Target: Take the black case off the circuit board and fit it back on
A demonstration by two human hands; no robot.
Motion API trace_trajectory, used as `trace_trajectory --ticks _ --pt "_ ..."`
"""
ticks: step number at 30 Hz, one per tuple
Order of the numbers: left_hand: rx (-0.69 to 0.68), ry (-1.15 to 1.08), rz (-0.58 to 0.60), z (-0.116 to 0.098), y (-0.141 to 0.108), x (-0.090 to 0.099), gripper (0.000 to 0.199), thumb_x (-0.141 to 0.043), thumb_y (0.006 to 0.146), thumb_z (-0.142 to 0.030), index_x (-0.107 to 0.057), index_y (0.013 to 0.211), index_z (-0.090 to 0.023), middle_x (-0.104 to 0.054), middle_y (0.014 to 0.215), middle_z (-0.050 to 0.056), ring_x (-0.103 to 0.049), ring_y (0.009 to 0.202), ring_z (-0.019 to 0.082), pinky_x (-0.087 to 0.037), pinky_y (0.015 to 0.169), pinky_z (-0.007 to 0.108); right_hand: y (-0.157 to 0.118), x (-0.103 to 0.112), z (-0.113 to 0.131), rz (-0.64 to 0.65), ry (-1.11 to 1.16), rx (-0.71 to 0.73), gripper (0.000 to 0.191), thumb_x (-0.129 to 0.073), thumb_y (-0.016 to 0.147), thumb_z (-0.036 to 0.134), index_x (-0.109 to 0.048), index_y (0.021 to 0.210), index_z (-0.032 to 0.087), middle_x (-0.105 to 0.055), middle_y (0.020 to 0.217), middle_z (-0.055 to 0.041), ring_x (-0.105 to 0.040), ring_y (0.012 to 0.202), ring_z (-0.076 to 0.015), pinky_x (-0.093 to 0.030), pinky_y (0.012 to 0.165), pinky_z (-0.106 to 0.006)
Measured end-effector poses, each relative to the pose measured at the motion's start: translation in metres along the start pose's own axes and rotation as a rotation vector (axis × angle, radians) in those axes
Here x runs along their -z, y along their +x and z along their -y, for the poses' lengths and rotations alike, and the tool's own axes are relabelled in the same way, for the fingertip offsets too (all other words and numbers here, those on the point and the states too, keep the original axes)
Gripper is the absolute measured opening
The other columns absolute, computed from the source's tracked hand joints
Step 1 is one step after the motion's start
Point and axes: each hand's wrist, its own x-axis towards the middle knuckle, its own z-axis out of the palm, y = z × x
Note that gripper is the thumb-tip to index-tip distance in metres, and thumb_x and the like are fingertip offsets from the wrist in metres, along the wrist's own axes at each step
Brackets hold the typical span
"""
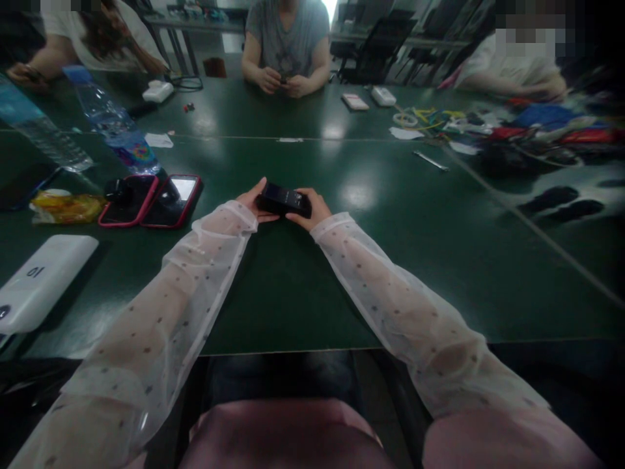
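Note:
A small black device with a lit screen (284,197) is held between my two hands, just over the green table (303,280). My left hand (256,202) grips its left end, the thumb along the top edge. Around the right end, the fingers of my right hand (315,207) are closed. The screen tilts up toward me; its text is too small to read. Sheer white dotted sleeves cover both forearms.
Left of my hands lie two red-rimmed phones (173,200), a yellow packet (66,207), a white power bank (49,280) and water bottles (117,127). To the right are a wrench (430,161) and a jumble of cables (430,119). Several people sit across the table.

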Motion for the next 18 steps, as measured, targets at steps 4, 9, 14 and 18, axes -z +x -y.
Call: trace_trajectory --ticks 4,9,14,18 --pt "0.038 0.026 0.002 -0.002 -0.001 0.0 0.071 -0.059 0.079 -0.069 -0.055 0.128 -0.018 -0.068 0.112 0.019 -0.061 0.118 0.032 -0.044 0.102 0.049 0.0 -0.001 -0.004 -0.019 0.108 -0.049 0.065 -0.078 0.062 0.05 -0.052 0.117 0.027 -0.061 0.116 -0.0086 -0.057 0.11 -0.033 -0.042 0.1 -0.055" --pt "0.045 0.007 -0.044 0.0 0.003 0.004 0.07 -0.057 0.079 -0.07 -0.055 0.125 -0.017 -0.067 0.112 0.02 -0.061 0.118 0.033 -0.043 0.103 0.049 0.003 0.005 -0.008 -0.03 0.264 -0.043 0.075 -0.074 0.059 0.069 -0.052 0.116 0.024 -0.061 0.114 -0.0094 -0.058 0.112 -0.0306 -0.043 0.102 -0.049" --pt "0.03 -0.035 -0.042 0.001 0.001 0.0 0.066 -0.058 0.079 -0.069 -0.058 0.12 -0.016 -0.068 0.109 0.019 -0.059 0.12 0.033 -0.041 0.105 0.05 0.01 0.022 -0.013 -0.124 0.335 -0.07 0.082 -0.067 0.061 0.077 -0.05 0.122 0.024 -0.061 0.116 -0.0107 -0.06 0.112 -0.0302 -0.045 0.101 -0.049" --pt "0.04 -0.023 -0.093 -0.001 -0.005 -0.005 0.064 -0.064 0.079 -0.063 -0.057 0.121 -0.016 -0.067 0.112 0.02 -0.059 0.121 0.033 -0.041 0.106 0.05 0.014 0.036 -0.033 -0.315 0.188 -0.127 0.078 -0.067 0.066 0.073 -0.049 0.124 0.025 -0.06 0.117 -0.0107 -0.058 0.115 -0.0324 -0.045 0.101 -0.051"
